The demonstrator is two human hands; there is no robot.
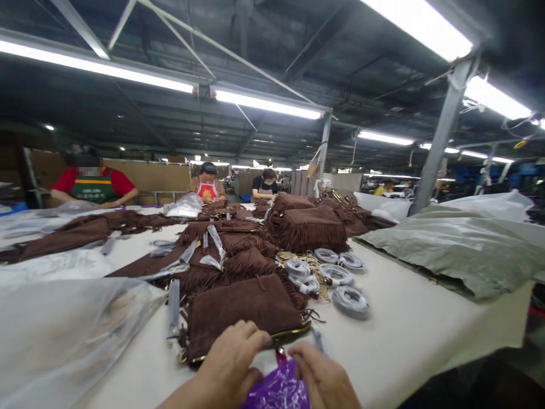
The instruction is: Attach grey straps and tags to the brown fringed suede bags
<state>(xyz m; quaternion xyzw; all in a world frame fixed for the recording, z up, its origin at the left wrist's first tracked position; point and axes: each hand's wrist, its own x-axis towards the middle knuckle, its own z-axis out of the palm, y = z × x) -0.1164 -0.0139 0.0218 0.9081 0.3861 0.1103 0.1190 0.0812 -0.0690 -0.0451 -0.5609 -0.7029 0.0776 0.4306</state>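
Note:
A brown suede fringed bag with a gold zip edge lies flat on the white table, right in front of me. My left hand rests on its near edge with fingers curled over the zip. My right hand is beside it, fingers bent, pinching a crumpled purple plastic piece that sits between both hands. The fingertips of both hands are partly hidden.
More brown fringed bags are piled behind, with coiled wrapped straps to the right. Clear plastic bags cover the left; grey plastic sheeting lies at right. Three people work at the table's far end, the nearest in red.

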